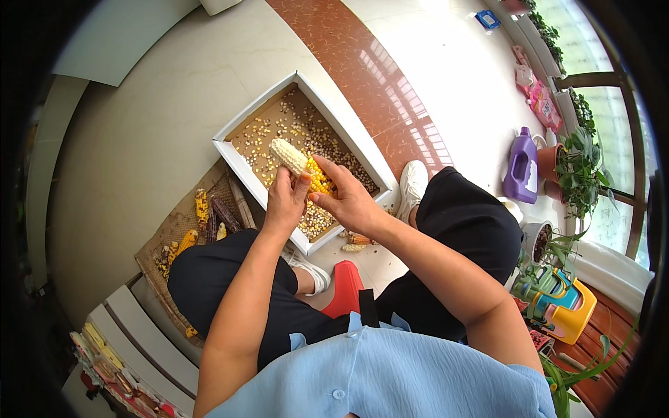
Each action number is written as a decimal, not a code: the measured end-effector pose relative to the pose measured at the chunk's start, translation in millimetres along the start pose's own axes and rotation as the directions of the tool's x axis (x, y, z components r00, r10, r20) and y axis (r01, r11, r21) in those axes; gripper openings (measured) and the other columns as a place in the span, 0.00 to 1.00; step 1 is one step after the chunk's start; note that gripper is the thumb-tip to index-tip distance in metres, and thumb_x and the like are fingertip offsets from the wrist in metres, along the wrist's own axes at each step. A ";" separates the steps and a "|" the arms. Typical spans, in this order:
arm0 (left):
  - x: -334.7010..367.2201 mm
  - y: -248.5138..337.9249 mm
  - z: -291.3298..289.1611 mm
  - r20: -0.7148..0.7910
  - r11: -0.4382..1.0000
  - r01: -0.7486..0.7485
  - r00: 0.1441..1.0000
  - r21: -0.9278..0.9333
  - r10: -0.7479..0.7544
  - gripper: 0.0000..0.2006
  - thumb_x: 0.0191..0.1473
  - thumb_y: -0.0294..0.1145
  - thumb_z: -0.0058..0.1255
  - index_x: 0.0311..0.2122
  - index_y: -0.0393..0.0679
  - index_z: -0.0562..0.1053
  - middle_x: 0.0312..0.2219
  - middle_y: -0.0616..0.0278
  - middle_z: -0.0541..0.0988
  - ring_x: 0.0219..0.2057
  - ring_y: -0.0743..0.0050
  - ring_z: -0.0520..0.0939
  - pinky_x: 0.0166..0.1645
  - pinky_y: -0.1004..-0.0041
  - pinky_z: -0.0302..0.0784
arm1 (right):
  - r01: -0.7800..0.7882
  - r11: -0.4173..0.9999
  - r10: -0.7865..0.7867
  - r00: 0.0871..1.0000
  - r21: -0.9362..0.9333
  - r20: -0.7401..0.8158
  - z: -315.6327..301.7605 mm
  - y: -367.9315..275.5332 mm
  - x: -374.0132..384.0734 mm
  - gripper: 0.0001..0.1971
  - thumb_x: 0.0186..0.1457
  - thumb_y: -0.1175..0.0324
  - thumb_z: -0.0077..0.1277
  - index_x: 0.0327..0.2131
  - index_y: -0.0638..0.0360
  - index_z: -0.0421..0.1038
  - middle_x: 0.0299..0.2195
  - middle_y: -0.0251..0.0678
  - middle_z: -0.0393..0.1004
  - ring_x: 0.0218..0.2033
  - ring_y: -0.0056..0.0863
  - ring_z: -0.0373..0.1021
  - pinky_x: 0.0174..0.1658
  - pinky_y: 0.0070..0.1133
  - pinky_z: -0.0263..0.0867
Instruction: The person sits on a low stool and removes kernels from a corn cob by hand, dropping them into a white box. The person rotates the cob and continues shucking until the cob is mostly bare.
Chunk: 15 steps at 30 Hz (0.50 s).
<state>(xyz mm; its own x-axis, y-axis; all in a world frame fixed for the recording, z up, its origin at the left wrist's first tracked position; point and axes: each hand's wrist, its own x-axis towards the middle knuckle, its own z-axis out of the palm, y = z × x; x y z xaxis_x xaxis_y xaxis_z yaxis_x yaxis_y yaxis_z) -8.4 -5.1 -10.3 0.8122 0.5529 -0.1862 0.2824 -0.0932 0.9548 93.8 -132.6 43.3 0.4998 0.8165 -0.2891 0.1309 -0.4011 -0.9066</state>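
Over a shallow white cardboard box (240,164), a corn cob (288,156) is held between both hands. Its far end is pale and stripped bare, while yellow kernels still cover the part nearer my right hand. My left hand (284,200) is closed around the cob from the left, thumb on top. From the right, my right hand (354,202) grips the kernel-covered part with thumb and fingers. Loose yellow, white and dark kernels (317,220) lie scattered on the brown box bottom. The cob's near end is partly hidden by my fingers.
Left of the box, a woven sack (155,252) holds several yellow and dark corn cobs (223,213). Stripped cobs (357,242) lie by the box's near corner. A red stool (343,289) shows between my legs. At right stand a purple jug (521,167) and potted plants (584,167).
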 end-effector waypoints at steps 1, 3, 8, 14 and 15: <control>0.4 2.8 0.3 0.010 1.000 0.027 1.000 0.010 -0.027 0.27 0.55 0.55 0.43 0.37 0.33 0.66 0.25 0.55 0.75 0.25 0.69 0.76 0.31 0.71 0.72 | 0.002 1.000 -0.002 1.000 -0.009 -0.005 -0.1 0.7 -0.4 0.32 0.52 0.66 0.53 0.58 0.61 0.51 0.46 0.48 0.62 0.48 0.38 0.62 0.51 0.26 0.59; 1.4 10.4 0.5 0.028 0.996 0.082 0.996 0.029 -0.083 0.27 0.55 0.55 0.43 0.38 0.33 0.66 0.28 0.53 0.76 0.28 0.67 0.77 0.35 0.69 0.72 | 0.007 1.000 -0.007 1.000 -0.026 -0.013 -0.4 2.2 -1.4 0.32 0.52 0.65 0.53 0.58 0.61 0.51 0.45 0.48 0.62 0.47 0.38 0.62 0.50 0.27 0.60; 1.8 8.1 -2.0 0.064 0.980 0.185 0.982 -0.073 -0.180 0.27 0.55 0.56 0.42 0.38 0.35 0.66 0.25 0.59 0.74 0.24 0.76 0.73 0.28 0.75 0.69 | 0.019 1.000 -0.019 1.000 -0.013 -0.004 -2.1 -0.9 -1.5 0.32 0.52 0.65 0.53 0.58 0.60 0.51 0.45 0.47 0.62 0.47 0.38 0.62 0.50 0.26 0.60; 2.2 15.8 -0.5 0.101 0.934 0.254 0.967 -0.251 -0.236 0.25 0.55 0.55 0.43 0.39 0.37 0.66 0.24 0.67 0.71 0.21 0.86 0.68 0.23 0.81 0.63 | 0.003 1.000 -0.003 1.000 0.010 0.006 -2.3 0.8 -1.0 0.32 0.52 0.66 0.53 0.58 0.60 0.51 0.47 0.48 0.62 0.49 0.37 0.61 0.51 0.26 0.60; 2.3 16.3 -0.3 0.100 0.931 0.251 0.967 -0.266 -0.233 0.25 0.55 0.55 0.43 0.39 0.38 0.66 0.24 0.68 0.70 0.20 0.87 0.67 0.22 0.82 0.62 | 0.003 1.000 -0.003 1.000 0.009 0.007 -2.3 1.2 -0.7 0.32 0.52 0.66 0.53 0.58 0.60 0.51 0.47 0.48 0.61 0.50 0.37 0.61 0.52 0.26 0.59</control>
<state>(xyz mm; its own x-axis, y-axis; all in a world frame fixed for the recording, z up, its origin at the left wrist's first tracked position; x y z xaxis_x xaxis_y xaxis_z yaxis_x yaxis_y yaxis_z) -2.1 -5.1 4.9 0.7709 0.4741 -0.4254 0.3309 0.2726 0.9034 95.6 -134.6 43.2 0.4932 0.8205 -0.2888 0.1247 -0.3953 -0.9101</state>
